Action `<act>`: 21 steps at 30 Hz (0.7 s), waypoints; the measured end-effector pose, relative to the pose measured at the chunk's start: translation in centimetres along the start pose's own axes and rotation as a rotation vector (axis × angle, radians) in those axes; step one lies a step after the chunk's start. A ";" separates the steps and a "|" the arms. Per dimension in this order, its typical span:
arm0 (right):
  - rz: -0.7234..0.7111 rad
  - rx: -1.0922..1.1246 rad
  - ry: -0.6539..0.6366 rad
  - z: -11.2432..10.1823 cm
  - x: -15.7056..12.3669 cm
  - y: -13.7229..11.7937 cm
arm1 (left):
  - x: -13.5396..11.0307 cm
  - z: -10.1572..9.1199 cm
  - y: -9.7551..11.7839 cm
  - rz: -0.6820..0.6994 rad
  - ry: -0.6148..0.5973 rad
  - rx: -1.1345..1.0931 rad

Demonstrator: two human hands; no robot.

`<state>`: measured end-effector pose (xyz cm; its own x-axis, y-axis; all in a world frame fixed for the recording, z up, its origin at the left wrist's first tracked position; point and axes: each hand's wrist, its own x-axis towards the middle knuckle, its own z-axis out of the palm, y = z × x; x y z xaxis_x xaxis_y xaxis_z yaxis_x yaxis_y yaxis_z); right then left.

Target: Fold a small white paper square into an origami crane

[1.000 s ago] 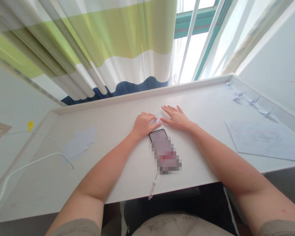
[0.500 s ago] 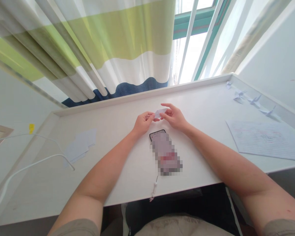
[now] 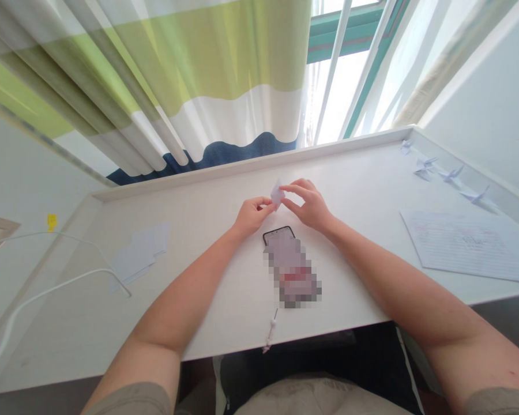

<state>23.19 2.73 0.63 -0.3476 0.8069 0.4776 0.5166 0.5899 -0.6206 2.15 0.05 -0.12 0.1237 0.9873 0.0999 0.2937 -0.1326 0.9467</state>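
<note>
A small folded piece of pale paper point(image 3: 277, 193) is held up just above the white desk point(image 3: 207, 311). My left hand point(image 3: 251, 215) pinches its lower left edge with thumb and forefinger. My right hand point(image 3: 308, 203) pinches the paper's right side, its fingers curled over it. Both hands hover beyond the top end of a phone point(image 3: 290, 265) that lies flat on the desk with its screen up.
Loose pale paper squares point(image 3: 139, 255) lie at the left, near a white cable point(image 3: 56, 285). A lined sheet point(image 3: 471, 245) lies at the right. Several folded paper cranes point(image 3: 447, 174) line the far right rim. A striped curtain point(image 3: 177, 86) hangs behind the desk.
One second ago both hands pressed the paper flat on the desk. They have since lifted it, and it now stands more upright between the pinching fingers.
</note>
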 end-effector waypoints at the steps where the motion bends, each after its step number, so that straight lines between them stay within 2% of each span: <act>1: 0.022 0.032 -0.016 0.1 0.0 0.1 | 0.0 0.0 0.1 -0.004 0.000 0.031; 4: 0.120 0.171 -0.070 0.5 -0.1 0.6 | 0.0 0.1 0.2 0.073 -0.004 0.182; 7: 0.196 0.199 -0.120 0.8 0.0 1.2 | 0.0 0.4 0.0 0.118 0.013 0.375; 13: 0.214 -0.114 -0.201 0.8 0.1 1.3 | -0.2 0.9 -0.6 0.108 0.113 0.546; 18: 0.212 -0.166 -0.240 0.9 0.0 0.9 | -0.2 1.0 -0.6 0.104 0.109 0.605; 21: 0.139 -0.186 -0.264 0.8 -0.2 0.7 | -0.1 1.0 -0.6 0.106 0.112 0.610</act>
<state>23.01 3.06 -0.41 -0.4419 0.8735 0.2040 0.6987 0.4779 -0.5324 2.90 -0.08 -1.05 0.0915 0.9649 0.2461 0.7775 -0.2236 0.5877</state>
